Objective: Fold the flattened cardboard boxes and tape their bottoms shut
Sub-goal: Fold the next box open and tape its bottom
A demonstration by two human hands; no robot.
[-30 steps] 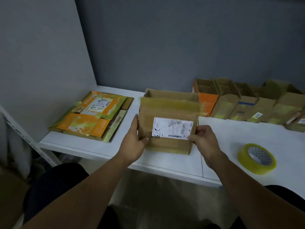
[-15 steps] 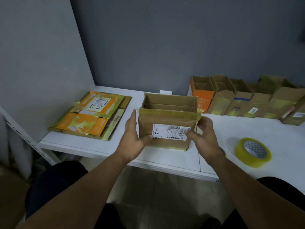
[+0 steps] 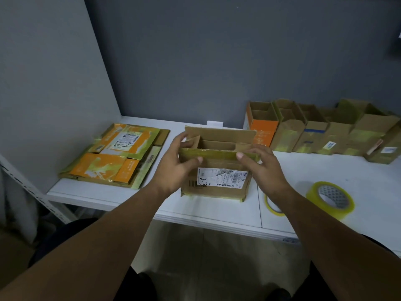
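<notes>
A brown cardboard box (image 3: 217,187) with a white shipping label stands upright and open-topped on the white table (image 3: 195,209), near its front edge. My left hand (image 3: 175,164) grips the box's upper left corner, thumb on the front flap and fingers over the left side flap. My right hand (image 3: 263,168) holds the upper right corner, thumb on the front flap, fingers curled behind it. A stack of flattened orange and brown boxes (image 3: 115,155) lies at the left. A roll of yellow tape (image 3: 331,199) lies at the right, apart from my hands.
A row of several folded, open-topped boxes (image 3: 321,131) stands along the back right against the grey wall. A second, thinner tape roll (image 3: 272,206) lies flat partly under my right forearm. A grey partition closes the left side.
Both hands have moved up from the box's lower sides to its top corners. The box now stands upright with its open top and flaps showing.
</notes>
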